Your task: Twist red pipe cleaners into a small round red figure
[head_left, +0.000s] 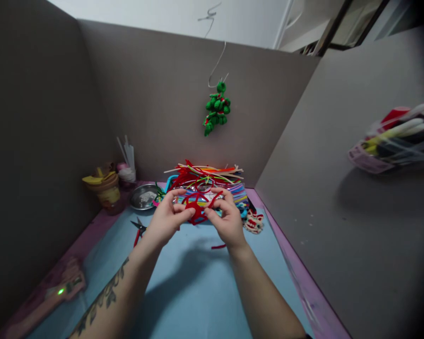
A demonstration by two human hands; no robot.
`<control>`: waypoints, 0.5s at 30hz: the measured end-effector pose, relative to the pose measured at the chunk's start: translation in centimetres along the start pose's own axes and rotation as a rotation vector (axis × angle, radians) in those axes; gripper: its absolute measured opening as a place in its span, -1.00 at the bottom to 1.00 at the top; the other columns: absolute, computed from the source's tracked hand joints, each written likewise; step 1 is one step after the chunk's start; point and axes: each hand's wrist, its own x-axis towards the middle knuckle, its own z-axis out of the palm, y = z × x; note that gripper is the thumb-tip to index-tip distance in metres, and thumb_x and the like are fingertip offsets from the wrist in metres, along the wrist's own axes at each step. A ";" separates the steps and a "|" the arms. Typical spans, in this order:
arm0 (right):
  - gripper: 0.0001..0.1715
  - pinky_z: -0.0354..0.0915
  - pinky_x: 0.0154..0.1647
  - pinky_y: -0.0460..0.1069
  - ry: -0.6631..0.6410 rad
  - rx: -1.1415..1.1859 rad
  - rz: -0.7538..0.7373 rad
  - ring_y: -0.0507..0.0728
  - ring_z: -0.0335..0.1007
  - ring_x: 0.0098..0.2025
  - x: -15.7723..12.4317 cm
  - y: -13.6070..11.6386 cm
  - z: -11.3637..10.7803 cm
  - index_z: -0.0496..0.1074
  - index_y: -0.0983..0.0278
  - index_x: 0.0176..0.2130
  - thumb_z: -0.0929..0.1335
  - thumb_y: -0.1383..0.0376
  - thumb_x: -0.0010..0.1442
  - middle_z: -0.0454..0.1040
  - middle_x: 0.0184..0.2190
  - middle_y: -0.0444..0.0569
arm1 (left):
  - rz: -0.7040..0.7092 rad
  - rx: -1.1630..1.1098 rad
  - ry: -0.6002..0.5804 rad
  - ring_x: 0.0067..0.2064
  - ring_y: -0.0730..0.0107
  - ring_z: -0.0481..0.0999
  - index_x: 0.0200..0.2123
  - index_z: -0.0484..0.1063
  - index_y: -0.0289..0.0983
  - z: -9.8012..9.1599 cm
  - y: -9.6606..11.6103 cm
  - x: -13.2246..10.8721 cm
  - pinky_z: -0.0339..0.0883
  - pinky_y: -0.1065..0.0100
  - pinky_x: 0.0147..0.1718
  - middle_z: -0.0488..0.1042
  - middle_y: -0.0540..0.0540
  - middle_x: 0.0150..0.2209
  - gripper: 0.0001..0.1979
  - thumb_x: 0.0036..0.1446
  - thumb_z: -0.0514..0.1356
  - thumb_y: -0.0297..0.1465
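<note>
Two hands (166, 216) (229, 221), red loops (197, 210) held, walls (155, 94) apart

In the upper middle of the frame, a green ornament (218, 110) is being held up by a wire hook (209, 77). At the right edge, blurred coloured items are being held in a bag (371, 157). Left of centre, white sticks (128, 153) are being held by a cup (127, 176), and pale bits (147, 197) are being contained in a metal bowl (135, 200). In the lower left, a green light (61, 291) is being shown on a pink device (72, 285).
</note>
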 end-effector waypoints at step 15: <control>-0.87 0.09 0.20 0.14 -0.217 -0.003 0.166 0.24 0.23 0.14 0.5 0.3 -0.4 0.45 0.23 -0.47 0.41 0.25 0.08 0.30 0.00 0.03 | -0.030 0.056 -0.137 -0.64 0.60 0.16 0.04 0.17 -0.26 -0.4 0.6 -0.2 -0.01 0.58 -0.72 0.30 0.16 -0.60 -0.42 -0.02 0.31 -0.29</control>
